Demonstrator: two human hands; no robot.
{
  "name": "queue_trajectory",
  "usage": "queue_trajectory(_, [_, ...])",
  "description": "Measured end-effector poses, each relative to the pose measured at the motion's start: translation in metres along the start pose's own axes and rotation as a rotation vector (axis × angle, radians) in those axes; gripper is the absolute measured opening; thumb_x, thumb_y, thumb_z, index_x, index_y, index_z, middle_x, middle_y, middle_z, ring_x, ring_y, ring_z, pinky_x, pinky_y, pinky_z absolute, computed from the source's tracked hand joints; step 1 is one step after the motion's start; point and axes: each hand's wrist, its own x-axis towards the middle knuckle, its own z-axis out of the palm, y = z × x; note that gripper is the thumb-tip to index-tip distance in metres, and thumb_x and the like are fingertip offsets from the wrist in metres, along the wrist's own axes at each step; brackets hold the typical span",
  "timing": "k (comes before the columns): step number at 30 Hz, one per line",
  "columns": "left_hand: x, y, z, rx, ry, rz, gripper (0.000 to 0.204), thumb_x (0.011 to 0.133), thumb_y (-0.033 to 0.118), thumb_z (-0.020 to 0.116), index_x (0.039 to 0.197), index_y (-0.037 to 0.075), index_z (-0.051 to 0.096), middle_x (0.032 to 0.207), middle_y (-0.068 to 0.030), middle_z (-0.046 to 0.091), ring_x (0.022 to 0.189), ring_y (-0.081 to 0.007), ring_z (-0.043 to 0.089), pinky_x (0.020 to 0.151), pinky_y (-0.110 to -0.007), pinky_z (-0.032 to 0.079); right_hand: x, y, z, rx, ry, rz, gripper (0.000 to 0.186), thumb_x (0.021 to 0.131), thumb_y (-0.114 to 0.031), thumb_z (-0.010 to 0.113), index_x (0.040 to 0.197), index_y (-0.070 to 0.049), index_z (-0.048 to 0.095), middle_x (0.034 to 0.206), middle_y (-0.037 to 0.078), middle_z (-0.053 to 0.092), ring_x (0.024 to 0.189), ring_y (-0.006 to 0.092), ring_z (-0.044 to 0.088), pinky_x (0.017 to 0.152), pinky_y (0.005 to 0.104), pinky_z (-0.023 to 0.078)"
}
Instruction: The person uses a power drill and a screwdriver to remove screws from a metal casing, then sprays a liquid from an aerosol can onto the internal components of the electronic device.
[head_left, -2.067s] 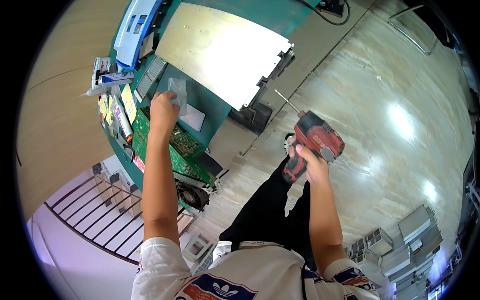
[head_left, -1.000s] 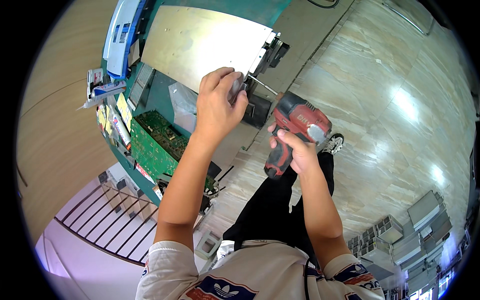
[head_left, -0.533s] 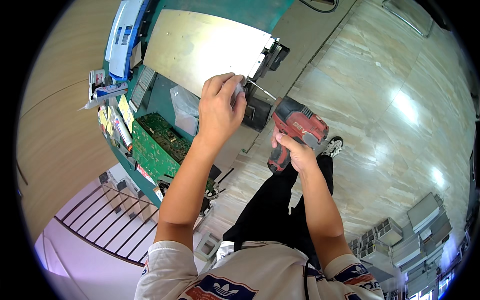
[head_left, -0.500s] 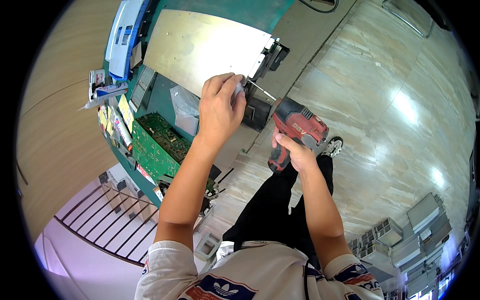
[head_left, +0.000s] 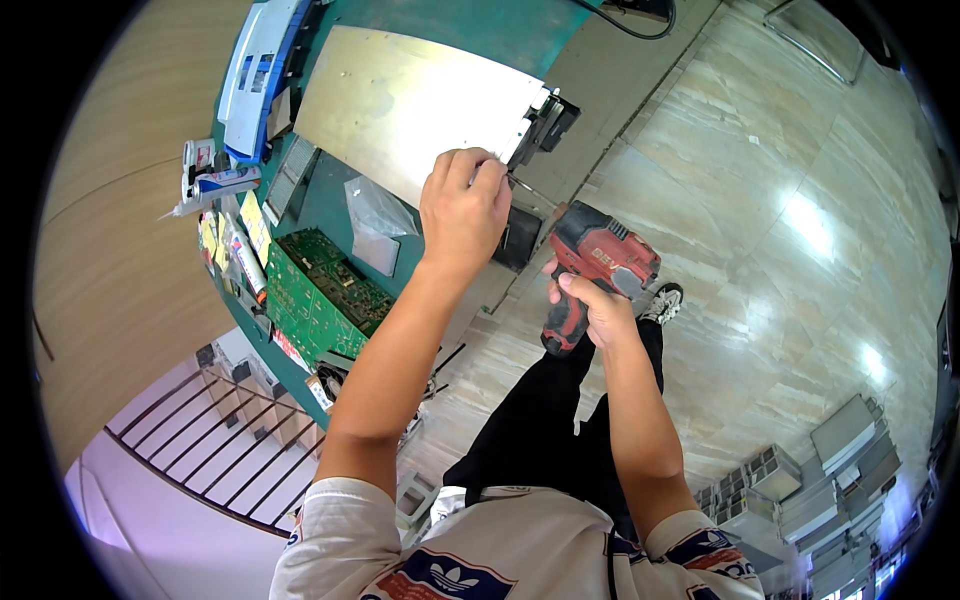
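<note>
Two bare hands met near the lower right corner of a pale metal panel (head_left: 400, 105), which lay on the green table top (head_left: 480, 30). The right hand (head_left: 592, 308) had its fingers wrapped round the grip of a red-and-black power driver (head_left: 600, 262), clamped on it, beyond the table edge and over the floor. Pale lettering ran along the driver's red housing, small and slanted. Its thin bit (head_left: 533, 192) pointed up and left toward the panel's corner; I could not tell whether the tip touched anything.

The left hand (head_left: 465, 210) reached that same corner, fingers curled and close together, just beside the bit. Whatever they gripped was hidden, so I could not tell if they were clamped on something.

A clear plastic bag (head_left: 372, 205) lay left of that hand, and nearer the person stood a green circuit board (head_left: 310, 290). Along the far left edge were a blue-and-white spray can (head_left: 228, 182) with printed markings, yellow sheets (head_left: 256, 225) and a white tube (head_left: 245, 260) with an orange end. The person's white shirt (head_left: 540, 540) bore a blue-and-red patch with a white emblem and lettering.
</note>
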Motion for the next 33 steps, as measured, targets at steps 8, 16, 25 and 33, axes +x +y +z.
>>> queue_trajectory(8, [0.000,0.001,0.002,-0.017,0.096,0.094,0.021,0.067,-0.004,0.075,0.083,0.005,0.065,0.092,-0.0062,0.065,0.087,-0.0283,0.063,0.074,-0.039,0.053,-0.009,-0.014,0.003,0.010,-0.006,-0.015,0.040,0.082,-0.004,0.069,0.120,-0.001,0.057,0.097,0.013,0.065,0.072,0.0215,0.060,0.065,0.0347,0.051])
queue_trajectory(16, [-0.028,-0.003,-0.061,-0.108,-0.054,0.099,0.021,0.068,-0.005,0.076,0.082,0.003,0.064,0.088,-0.0081,0.066,0.083,-0.0286,0.065,0.070,-0.036,0.055,-0.043,-0.031,-0.017,-0.063,-0.142,0.110,0.051,0.078,-0.005,0.069,0.126,0.001,0.053,0.100,0.016,0.065,0.072,0.0221,0.062,0.062,0.0346,0.051])
queue_trajectory(25, [-0.090,-0.106,-0.077,-0.567,-0.126,-1.020,0.018,0.088,0.009,0.072,0.103,-0.002,0.072,0.091,-0.0123,0.072,0.077,-0.0173,0.068,0.072,-0.028,0.054,-0.053,-0.012,-0.022,-0.161,-0.126,0.176,0.045,0.078,-0.004,0.068,0.121,0.000,0.056,0.101,0.012,0.065,0.074,0.0210,0.062,0.065,0.0344,0.051])
queue_trajectory(33, [-0.086,-0.132,-0.041,-0.117,-0.270,-0.657,0.018,0.086,0.014,0.072,0.099,0.002,0.073,0.089,-0.0149,0.073,0.087,-0.0255,0.072,0.079,-0.034,0.054,-0.056,-0.009,-0.029,-0.096,-0.033,0.157,0.038,0.078,-0.002,0.072,0.114,-0.001,0.061,0.097,0.012,0.068,0.071,0.0192,0.064,0.064,0.0347,0.053])
